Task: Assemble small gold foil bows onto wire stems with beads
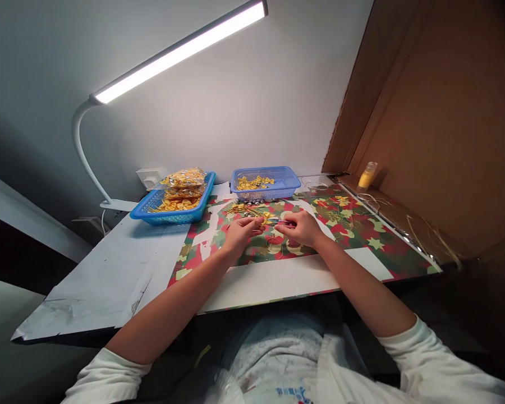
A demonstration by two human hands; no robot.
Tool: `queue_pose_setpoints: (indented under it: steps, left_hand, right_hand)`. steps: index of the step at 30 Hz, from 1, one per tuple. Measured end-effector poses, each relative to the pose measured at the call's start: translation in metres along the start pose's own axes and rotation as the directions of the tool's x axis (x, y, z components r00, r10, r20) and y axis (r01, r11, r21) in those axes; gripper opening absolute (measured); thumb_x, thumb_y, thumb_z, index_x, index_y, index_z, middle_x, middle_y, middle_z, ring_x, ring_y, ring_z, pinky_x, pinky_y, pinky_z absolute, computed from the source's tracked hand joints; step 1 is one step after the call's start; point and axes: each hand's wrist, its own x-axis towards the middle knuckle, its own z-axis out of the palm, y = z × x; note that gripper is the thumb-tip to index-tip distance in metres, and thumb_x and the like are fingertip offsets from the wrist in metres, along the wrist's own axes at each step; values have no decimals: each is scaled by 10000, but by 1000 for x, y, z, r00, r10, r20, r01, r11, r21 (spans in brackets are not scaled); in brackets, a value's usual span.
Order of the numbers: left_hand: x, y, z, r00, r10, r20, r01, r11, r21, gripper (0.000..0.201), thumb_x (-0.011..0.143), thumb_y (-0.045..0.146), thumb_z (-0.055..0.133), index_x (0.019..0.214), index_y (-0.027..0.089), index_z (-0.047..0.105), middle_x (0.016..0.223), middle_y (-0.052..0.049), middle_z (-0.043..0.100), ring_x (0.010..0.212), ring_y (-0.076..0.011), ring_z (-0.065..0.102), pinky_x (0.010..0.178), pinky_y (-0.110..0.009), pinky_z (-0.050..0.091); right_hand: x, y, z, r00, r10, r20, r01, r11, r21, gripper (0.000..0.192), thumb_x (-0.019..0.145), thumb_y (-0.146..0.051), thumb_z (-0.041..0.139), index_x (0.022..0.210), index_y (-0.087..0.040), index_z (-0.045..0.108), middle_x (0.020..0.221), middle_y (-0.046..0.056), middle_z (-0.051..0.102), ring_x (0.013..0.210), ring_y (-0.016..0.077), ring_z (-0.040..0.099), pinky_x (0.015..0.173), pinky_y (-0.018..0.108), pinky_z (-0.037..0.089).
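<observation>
- Now the left hand point(240, 231) and right hand point(299, 227) are pinching a small gold bow point(268, 219) between them, fingertips closed.
- Just beyond the grip, a blue basket point(266, 183) of gold pieces is sitting.

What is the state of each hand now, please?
Left hand: fingers curled, pinching a small gold piece.
Right hand: closed on a thin tool; its kind cannot be told.

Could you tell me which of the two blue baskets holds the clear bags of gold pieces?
The left blue basket, beside the lamp base; the right blue basket holds only loose gold pieces.
</observation>
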Motion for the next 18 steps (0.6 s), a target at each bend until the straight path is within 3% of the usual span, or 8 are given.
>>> queue_pose_setpoints:
  steps: [7,18]
  left_hand:
    - [-6,3,2,1000,22,4,-22,999,26,432,408,342,891,759,138,743,733,-41,711,698,-155,637,778,-335,529]
    - [-5,2,2,999,37,-2,-36,999,40,401,418,317,893,741,136,740,722,-42,713,664,-149,626,730,-326,524]
  right_hand:
    - [0,3,3,998,-12,-57,9,998,-56,438,749,-510,577,532,-189,372,519,-25,453,509,100,347,522,248,255]
    - [1,3,8,998,-23,-65,18,996,-84,422,773,-497,578,545,-189,400,531,-21,479,517,107,384,532,245,255]
